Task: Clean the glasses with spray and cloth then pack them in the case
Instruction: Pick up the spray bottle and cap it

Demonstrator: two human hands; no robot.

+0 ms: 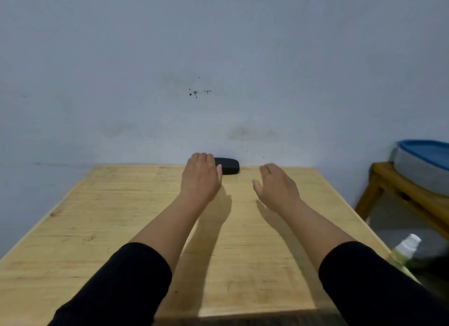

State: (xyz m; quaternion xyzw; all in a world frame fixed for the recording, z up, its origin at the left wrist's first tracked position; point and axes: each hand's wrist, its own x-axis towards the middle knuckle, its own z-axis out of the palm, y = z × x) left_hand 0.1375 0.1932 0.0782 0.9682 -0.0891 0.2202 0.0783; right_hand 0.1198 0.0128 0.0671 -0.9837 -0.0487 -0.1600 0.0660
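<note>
A pale blue-grey wall, scuffed and spotted, stands right behind a light wooden table point(102, 228), whose far edge meets it.

Furthest left of the things in play, the left hand point(200, 177) reaches to that far edge. Its fingers curl down over the left end of a closed black glasses case point(228, 165), which lies flat against the wall. Whether the fingers already press the case or only hover over it cannot be made out, since the hand hides that end. The risk here is a one-ended grip: lifted by its end alone, the smooth case could pivot and slip, or be nudged off the back edge if there is any gap at the wall.

To the right, the right hand point(277, 187) hangs spread and empty above the bare wood, near the case but clear of it. If it comes in late or catches the case's right end, it could knock the case sideways.

No glasses and no cloth are in sight; they may be inside the case. If so, opening it tilted could spill them onto the table.

Far right, a white-capped spray bottle point(405, 249) sits at the table's right edge, beside the right sleeve point(379, 282). An elbow drawn back carelessly could tip it to the floor. Beyond stands a wooden stool point(398, 192) bearing a blue-lidded tub point(427, 155).
</note>
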